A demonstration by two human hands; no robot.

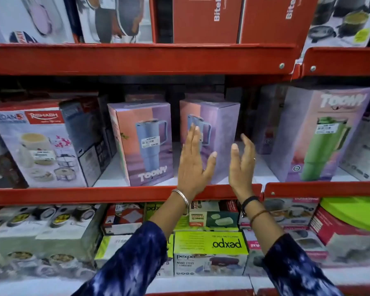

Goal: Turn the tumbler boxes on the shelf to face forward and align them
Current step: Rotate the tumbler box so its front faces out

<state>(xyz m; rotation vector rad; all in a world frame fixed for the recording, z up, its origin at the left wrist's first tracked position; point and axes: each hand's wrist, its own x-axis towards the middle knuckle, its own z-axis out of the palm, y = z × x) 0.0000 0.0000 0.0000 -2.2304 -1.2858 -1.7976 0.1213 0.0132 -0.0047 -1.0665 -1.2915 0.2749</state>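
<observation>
Three Toowy tumbler boxes stand on the middle red shelf point(115, 195). The left box point(143, 144) shows its front with a blue tumbler. The middle box point(219, 129) is turned at an angle, one corner toward me. My left hand point(193, 161) lies flat, fingers spread, against its front face. My right hand point(242, 165) is open just off the box's right side, apart from it. The larger right box point(320, 135) shows a green tumbler and is angled to the left.
A Sedan casserole box point(41, 144) fills the shelf's left part. A grey box point(365, 148) stands at the far right. Red BiteB boxes point(207, 20) sit on the shelf above. Pexpo boxes point(209, 253) and other packs crowd the shelf below.
</observation>
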